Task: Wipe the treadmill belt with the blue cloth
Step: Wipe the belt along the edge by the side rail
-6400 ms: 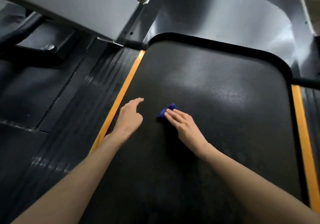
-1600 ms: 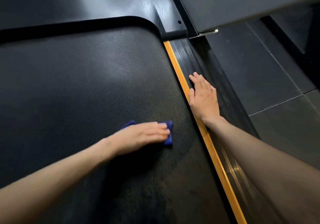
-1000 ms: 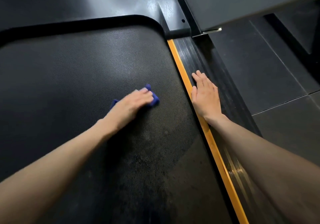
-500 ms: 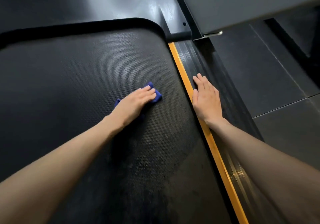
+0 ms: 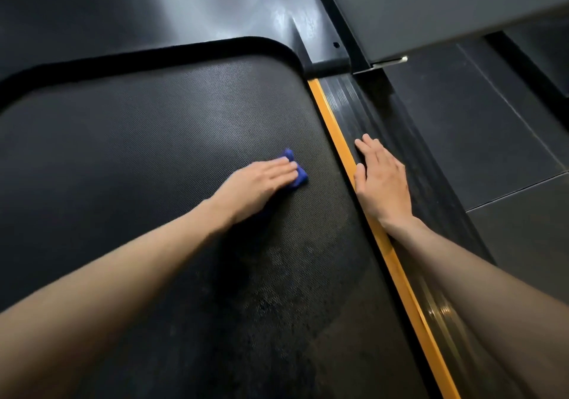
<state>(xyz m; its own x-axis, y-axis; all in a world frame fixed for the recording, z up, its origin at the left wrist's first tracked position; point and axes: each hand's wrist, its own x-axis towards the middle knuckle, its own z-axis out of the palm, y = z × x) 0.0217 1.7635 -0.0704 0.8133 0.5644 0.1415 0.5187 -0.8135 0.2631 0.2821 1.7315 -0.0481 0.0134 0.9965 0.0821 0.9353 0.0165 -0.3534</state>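
The black textured treadmill belt (image 5: 138, 140) fills the left and middle of the view. My left hand (image 5: 258, 183) lies flat on the belt, pressing down on the blue cloth (image 5: 300, 177), of which only the far corners show past my fingertips. My right hand (image 5: 381, 180) rests palm down, fingers spread, on the ribbed black side rail (image 5: 363, 106) just right of the orange strip (image 5: 332, 127). It holds nothing.
A curved black rim (image 5: 184, 50) closes the belt's far end below the glossy motor cover (image 5: 200, 4). A grey upright (image 5: 431, 4) rises at the top right. Dark floor tiles (image 5: 492, 152) lie to the right of the rail.
Over the last second my left hand with the cloth slid slightly right, towards the orange strip. My right hand stays on the side rail. Earlier, the cloth was in my right hand.
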